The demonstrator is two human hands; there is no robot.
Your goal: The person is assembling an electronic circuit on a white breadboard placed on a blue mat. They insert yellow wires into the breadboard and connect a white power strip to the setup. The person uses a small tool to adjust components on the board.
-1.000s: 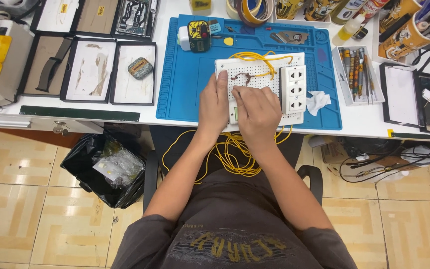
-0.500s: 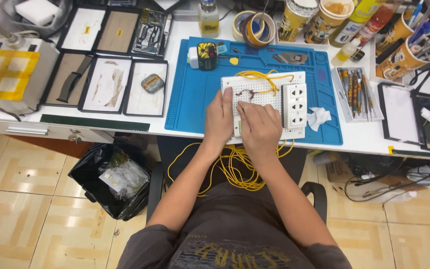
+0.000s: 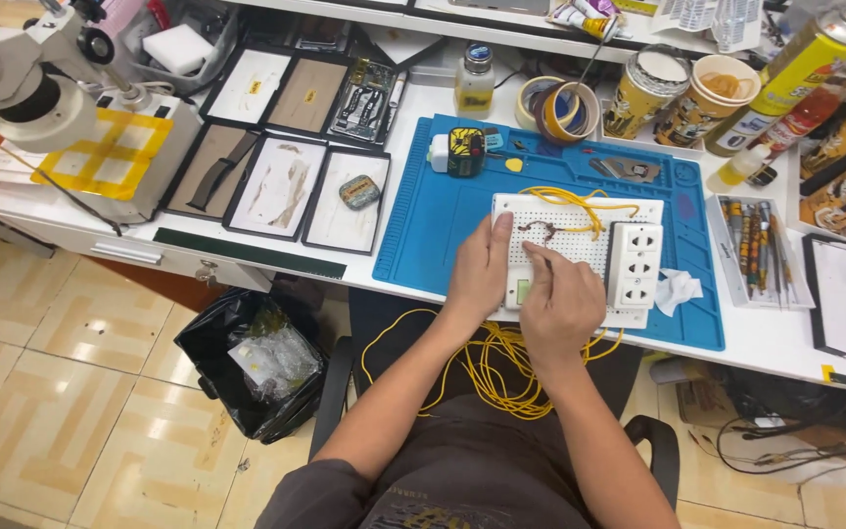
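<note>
- Landmark: white perforated board (image 3: 565,245), lying flat on the blue mat (image 3: 443,216) on the white counter (image 3: 775,338), directly in front of the seated person.
- Left hand (image 3: 480,269): laid palm down on the board's left edge, fingers extended and close together, pressing on it.
- Right hand (image 3: 560,304): over the board's lower middle, fingers drawn together in a pinch on a thin dark tool or wire end (image 3: 543,257); which of the two cannot be told.
- Yellow wire (image 3: 575,204): looped across the board's top edge; more of it hangs in coils (image 3: 492,362) below the board's near edge, over the person's lap.
- White socket strip (image 3: 634,264): mounted on the board's right side.
- Crumpled white tissue (image 3: 678,291): just right of the board, on the mat.
- Tape rolls (image 3: 555,103): beyond the board, at the mat's far edge.
- Black trays (image 3: 276,186): well left of the board.
- Black bin bag (image 3: 252,358): on the floor, below and left of the board.
</note>
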